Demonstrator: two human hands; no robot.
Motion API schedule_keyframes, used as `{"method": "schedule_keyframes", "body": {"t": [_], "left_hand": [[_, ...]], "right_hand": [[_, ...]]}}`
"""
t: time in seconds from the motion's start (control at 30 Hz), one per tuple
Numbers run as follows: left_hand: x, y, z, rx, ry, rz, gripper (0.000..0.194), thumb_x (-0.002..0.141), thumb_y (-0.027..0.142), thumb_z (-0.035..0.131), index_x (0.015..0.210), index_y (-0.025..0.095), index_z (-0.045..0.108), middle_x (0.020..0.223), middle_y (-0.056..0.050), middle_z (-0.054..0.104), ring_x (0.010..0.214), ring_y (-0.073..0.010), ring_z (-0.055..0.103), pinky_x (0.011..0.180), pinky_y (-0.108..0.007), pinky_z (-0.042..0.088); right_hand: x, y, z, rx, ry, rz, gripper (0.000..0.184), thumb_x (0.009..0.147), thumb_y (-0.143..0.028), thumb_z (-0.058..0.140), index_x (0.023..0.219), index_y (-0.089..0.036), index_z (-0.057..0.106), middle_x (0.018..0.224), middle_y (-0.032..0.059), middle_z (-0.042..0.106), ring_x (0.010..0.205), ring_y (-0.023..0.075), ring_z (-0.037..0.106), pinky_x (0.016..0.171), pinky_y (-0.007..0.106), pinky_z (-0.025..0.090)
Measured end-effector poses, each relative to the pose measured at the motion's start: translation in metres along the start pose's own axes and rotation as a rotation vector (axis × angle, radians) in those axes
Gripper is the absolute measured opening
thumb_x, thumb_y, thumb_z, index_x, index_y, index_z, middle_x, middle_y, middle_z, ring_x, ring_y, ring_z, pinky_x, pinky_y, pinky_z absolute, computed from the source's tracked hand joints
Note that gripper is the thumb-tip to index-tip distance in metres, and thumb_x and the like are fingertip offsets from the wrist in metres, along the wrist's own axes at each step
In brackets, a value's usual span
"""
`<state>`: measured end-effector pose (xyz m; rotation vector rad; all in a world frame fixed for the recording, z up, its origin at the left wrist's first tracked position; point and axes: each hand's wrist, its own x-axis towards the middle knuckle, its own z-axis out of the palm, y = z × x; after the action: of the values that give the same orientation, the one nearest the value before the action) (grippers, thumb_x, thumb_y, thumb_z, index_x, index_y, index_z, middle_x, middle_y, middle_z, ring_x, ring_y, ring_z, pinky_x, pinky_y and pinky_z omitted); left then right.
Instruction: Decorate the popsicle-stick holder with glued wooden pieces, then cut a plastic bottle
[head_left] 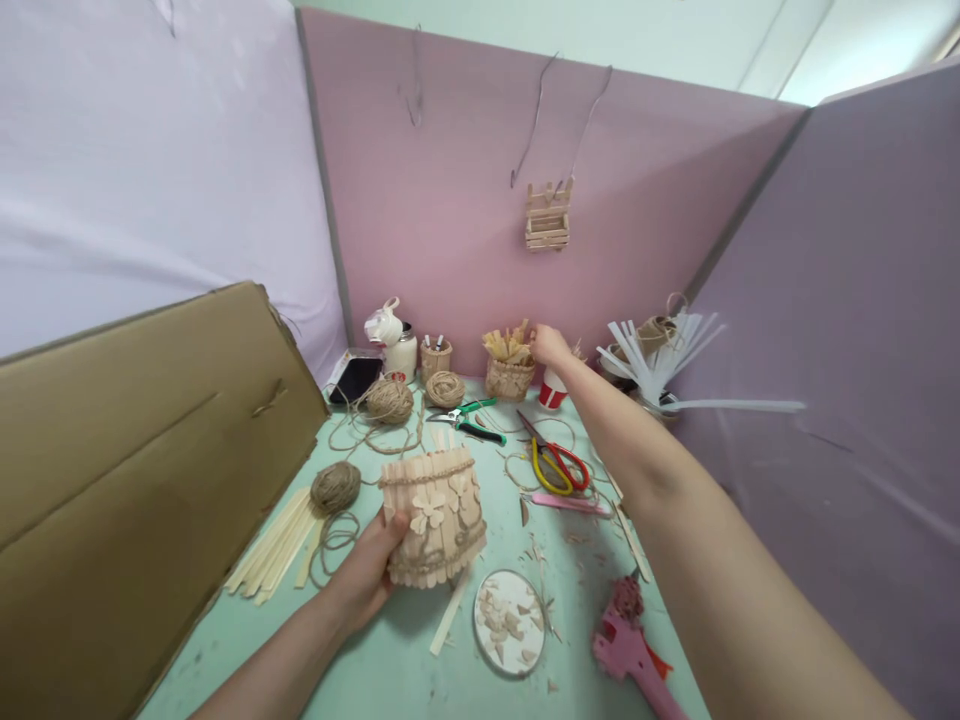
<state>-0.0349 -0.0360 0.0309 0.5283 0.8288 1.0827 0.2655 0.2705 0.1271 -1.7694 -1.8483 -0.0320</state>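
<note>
My left hand [379, 560] grips a round holder made of wooden craft sticks [442, 535], trimmed with twine and wooden petal flowers, above the front of the table. Its thumb presses on the outer wall, while the other fingers are hidden behind. Far forward, my right hand [549, 345] reaches to a small stick-walled basket [510, 380] filled with yellowish wooden strips [507, 345]. The right fingers are closed at the right edge of those strips; what they pinch is too small to make out.
A round dish of wood chips [510, 622] and a pink glue gun [634, 650] lie in front. Scissors [570, 465], green pruning shears [476, 425] and twine balls [335, 487] lie farther back. Cardboard [150, 480] stands left; white sticks [660, 360] fan out right.
</note>
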Motion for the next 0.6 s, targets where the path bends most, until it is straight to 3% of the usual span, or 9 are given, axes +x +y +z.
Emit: {"method": "schedule_keyframes", "body": {"t": [0.13, 0.23, 0.3, 0.37, 0.4, 0.47, 0.53, 0.6], "left_hand": [[-0.001, 0.001, 0.001, -0.013, -0.01, 0.0, 0.082, 0.067, 0.046, 0.08, 0.137, 0.016, 0.049, 0.118, -0.017, 0.069, 0.112, -0.0304, 0.064, 0.094, -0.038, 0.053], [-0.001, 0.001, 0.003, -0.021, -0.029, 0.014, 0.08, 0.068, 0.046, 0.08, 0.136, 0.015, 0.05, 0.12, -0.018, 0.068, 0.113, -0.0309, 0.064, 0.095, -0.038, 0.052], [-0.001, 0.0, 0.004, -0.022, -0.044, 0.024, 0.076, 0.07, 0.045, 0.078, 0.134, 0.014, 0.051, 0.121, -0.017, 0.067, 0.113, -0.0308, 0.064, 0.096, -0.039, 0.052], [0.0, -0.001, 0.005, -0.021, -0.056, 0.032, 0.074, 0.072, 0.046, 0.077, 0.133, 0.014, 0.052, 0.121, -0.017, 0.067, 0.113, -0.0307, 0.063, 0.096, -0.04, 0.052], [0.0, -0.001, 0.005, -0.019, -0.063, 0.032, 0.074, 0.072, 0.046, 0.077, 0.133, 0.014, 0.052, 0.121, -0.017, 0.067, 0.114, -0.0308, 0.063, 0.097, -0.04, 0.052], [0.0, -0.002, 0.005, -0.008, -0.075, 0.033, 0.073, 0.072, 0.047, 0.076, 0.132, 0.013, 0.052, 0.121, -0.016, 0.068, 0.115, -0.0308, 0.063, 0.096, -0.04, 0.052], [0.0, -0.002, 0.005, 0.012, -0.084, 0.043, 0.071, 0.073, 0.047, 0.075, 0.131, 0.014, 0.052, 0.121, -0.016, 0.068, 0.113, -0.0303, 0.064, 0.096, -0.04, 0.053], [0.0, -0.003, 0.005, 0.028, -0.096, 0.055, 0.07, 0.074, 0.047, 0.075, 0.131, 0.015, 0.051, 0.122, -0.016, 0.067, 0.111, -0.0295, 0.065, 0.095, -0.04, 0.053]], "right_hand": [[-0.002, -0.002, -0.011, -0.013, -0.015, 0.005, 0.018, 0.078, -0.016, 0.057, 0.094, -0.014, 0.067, 0.091, 0.0164, 0.07, 0.091, 0.0283, 0.064, 0.082, 0.038, 0.048], [-0.015, -0.01, -0.032, -0.02, 0.057, 0.004, 0.03, 0.081, -0.017, 0.054, 0.109, -0.01, 0.063, 0.105, 0.0197, 0.068, 0.1, 0.029, 0.062, 0.088, 0.04, 0.046], [-0.033, -0.02, -0.05, -0.009, 0.129, -0.031, 0.026, 0.083, -0.019, 0.053, 0.105, -0.01, 0.064, 0.105, 0.0184, 0.068, 0.099, 0.028, 0.061, 0.088, 0.039, 0.045], [-0.059, -0.035, -0.069, 0.022, 0.172, -0.082, 0.018, 0.085, -0.025, 0.053, 0.086, -0.013, 0.067, 0.088, 0.0138, 0.069, 0.088, 0.0261, 0.063, 0.082, 0.037, 0.047], [-0.077, -0.044, -0.078, 0.044, 0.16, -0.089, 0.023, 0.086, -0.03, 0.053, 0.075, -0.015, 0.066, 0.076, 0.0109, 0.068, 0.079, 0.0249, 0.063, 0.078, 0.037, 0.047], [-0.118, -0.064, -0.094, 0.143, 0.038, -0.117, 0.035, 0.09, -0.038, 0.048, 0.069, -0.016, 0.066, 0.064, 0.0066, 0.064, 0.067, 0.0217, 0.062, 0.071, 0.035, 0.048], [-0.166, -0.082, -0.105, 0.305, -0.067, -0.199, 0.023, 0.087, -0.035, 0.055, 0.091, -0.018, 0.069, 0.08, 0.0055, 0.068, 0.071, 0.0193, 0.063, 0.072, 0.034, 0.049], [-0.216, -0.098, -0.111, 0.425, -0.112, -0.253, 0.034, 0.081, -0.031, 0.064, 0.113, -0.021, 0.063, 0.104, 0.0069, 0.067, 0.082, 0.0192, 0.065, 0.077, 0.034, 0.051]]}}
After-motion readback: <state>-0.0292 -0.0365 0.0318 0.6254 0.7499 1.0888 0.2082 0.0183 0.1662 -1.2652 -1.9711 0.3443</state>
